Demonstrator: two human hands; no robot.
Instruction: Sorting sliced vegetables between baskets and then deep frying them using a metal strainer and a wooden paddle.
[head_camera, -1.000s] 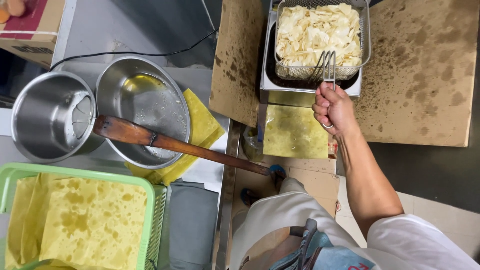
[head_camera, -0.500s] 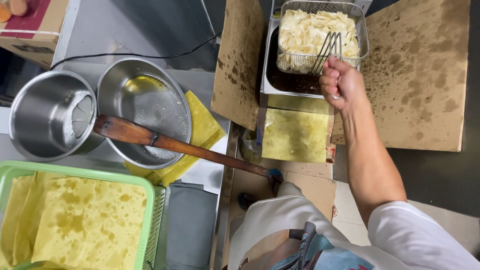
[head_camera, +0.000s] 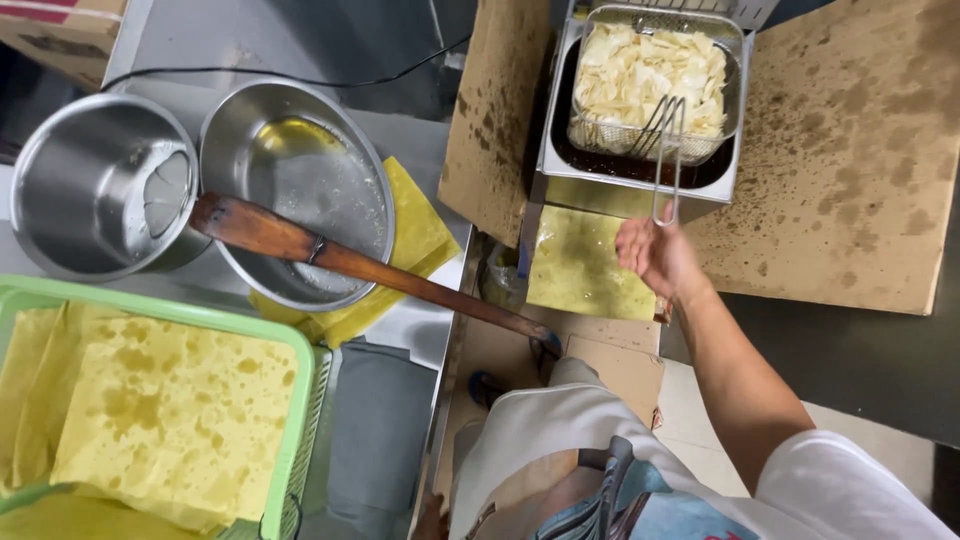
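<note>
My right hand (head_camera: 657, 258) hangs just below the end of the wire handle (head_camera: 667, 165) of a fryer basket (head_camera: 650, 75). Its fingers are loose and apart, and it grips nothing. The basket is full of pale fried slices and rests across a steel deep fryer (head_camera: 560, 150) with dark oil under it. My left hand is out of view.
Oil-spotted cardboard sheets (head_camera: 850, 170) flank the fryer, and greasy yellow paper (head_camera: 575, 265) lies in front of it. On the left counter stand two steel bowls (head_camera: 95, 185) (head_camera: 300, 180) with a long wooden paddle (head_camera: 350, 265) across one. A green basket (head_camera: 300, 420) holds oil-stained paper.
My right hand held the basket handle before; now it has let go and drawn back toward me. The basket sits higher across the fryer.
</note>
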